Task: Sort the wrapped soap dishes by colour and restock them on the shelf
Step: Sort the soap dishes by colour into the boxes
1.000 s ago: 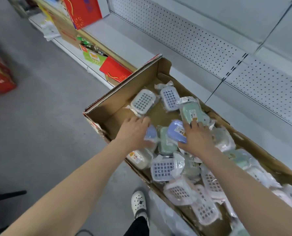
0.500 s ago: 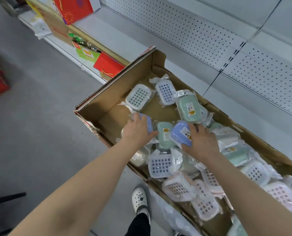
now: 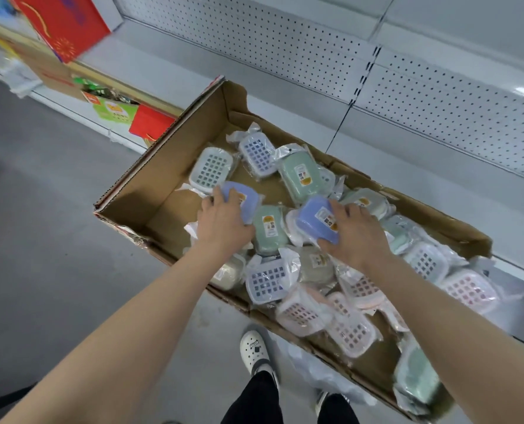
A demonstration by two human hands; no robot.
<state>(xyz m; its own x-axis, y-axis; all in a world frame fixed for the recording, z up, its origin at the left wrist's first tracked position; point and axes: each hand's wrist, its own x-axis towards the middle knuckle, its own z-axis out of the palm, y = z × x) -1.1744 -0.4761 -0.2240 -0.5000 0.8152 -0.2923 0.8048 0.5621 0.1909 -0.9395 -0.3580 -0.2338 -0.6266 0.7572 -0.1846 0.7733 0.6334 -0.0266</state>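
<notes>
A long cardboard box (image 3: pixel 163 191) holds several wrapped soap dishes in blue, green, pink and beige. My left hand (image 3: pixel 224 228) grips a blue soap dish (image 3: pixel 242 198) near the box's left end. Over the box's middle, my right hand (image 3: pixel 355 237) holds a second blue soap dish (image 3: pixel 315 220), label side up. Between the two lies a green dish (image 3: pixel 270 231). Another green dish (image 3: pixel 299 175) and two grid-topped dishes (image 3: pixel 211 169) lie further back. Pink dishes (image 3: pixel 349 328) fill the near right part.
The box sits against a grey shelf (image 3: pixel 423 166) with a perforated back panel (image 3: pixel 438 96). Red and green packaged goods (image 3: pixel 117 108) stand on the shelf to the left. My white shoe (image 3: pixel 254 350) is on the grey floor (image 3: pixel 40 255) beside the box.
Both hands have lifted their blue dishes slightly out of the pile; the left hand's dish now shows clearly. The view has shifted a little towards the box.
</notes>
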